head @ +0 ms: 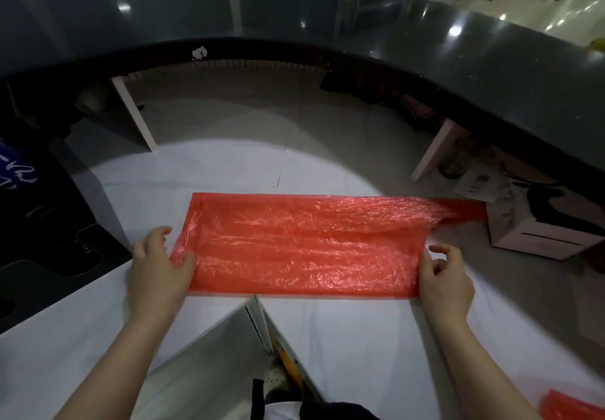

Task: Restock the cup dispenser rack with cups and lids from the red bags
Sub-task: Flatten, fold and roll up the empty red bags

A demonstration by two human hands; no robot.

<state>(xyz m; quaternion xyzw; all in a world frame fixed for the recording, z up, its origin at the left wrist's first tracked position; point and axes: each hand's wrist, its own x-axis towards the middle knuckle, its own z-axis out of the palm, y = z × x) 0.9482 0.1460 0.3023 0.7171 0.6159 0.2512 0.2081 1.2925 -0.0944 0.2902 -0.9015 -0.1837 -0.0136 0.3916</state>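
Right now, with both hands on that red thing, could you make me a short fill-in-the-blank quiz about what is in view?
1. The red bag lies spread ____ on the white surface.
2. The left hand grips the bag's ____ end.
3. The right hand sits at the bag's ____ end.
4. Beyond the bag curves a dark ____.

Missing words: flat; left; right; counter

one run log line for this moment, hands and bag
left hand: pinches bag end | right hand: holds other end | red bag: flat, looks empty, stretched over white surface | second red bag: lower right corner
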